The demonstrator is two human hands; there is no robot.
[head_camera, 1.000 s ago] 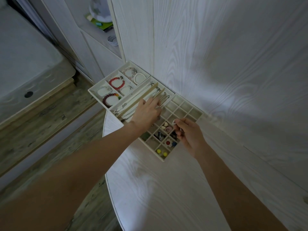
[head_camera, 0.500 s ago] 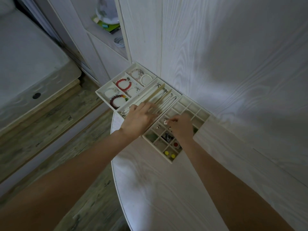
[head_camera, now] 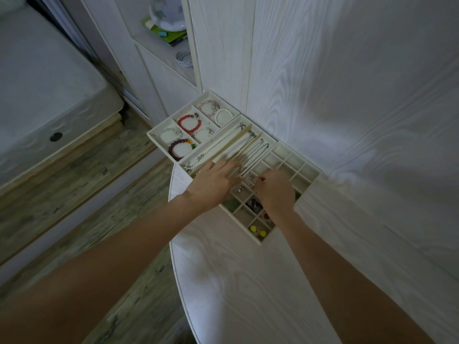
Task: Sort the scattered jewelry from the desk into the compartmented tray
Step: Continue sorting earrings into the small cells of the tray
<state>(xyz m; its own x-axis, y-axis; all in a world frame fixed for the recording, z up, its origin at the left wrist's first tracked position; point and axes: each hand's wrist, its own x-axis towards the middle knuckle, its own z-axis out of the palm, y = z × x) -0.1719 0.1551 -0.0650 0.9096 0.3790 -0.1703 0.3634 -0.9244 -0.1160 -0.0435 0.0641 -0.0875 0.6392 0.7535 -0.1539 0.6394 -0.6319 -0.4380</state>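
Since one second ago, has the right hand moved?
Yes. The right hand went farther over the grid tray, toward the necklace section and the left hand.

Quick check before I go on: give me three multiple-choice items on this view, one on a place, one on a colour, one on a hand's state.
1. Where does the red bracelet lie?
A. on the desk
B. in a tray compartment
C. on the floor

2. What colour are the two beads in the grid's nearest corner cell?
A. yellow
B. blue
C. black

3. How is the left hand?
A. a fist
B. fingers straight over the necklace section
C. gripping a bracelet

Key: 1 B, walls enclose it; 2 A, both plainly yellow; 3 B, fingers extended flat.
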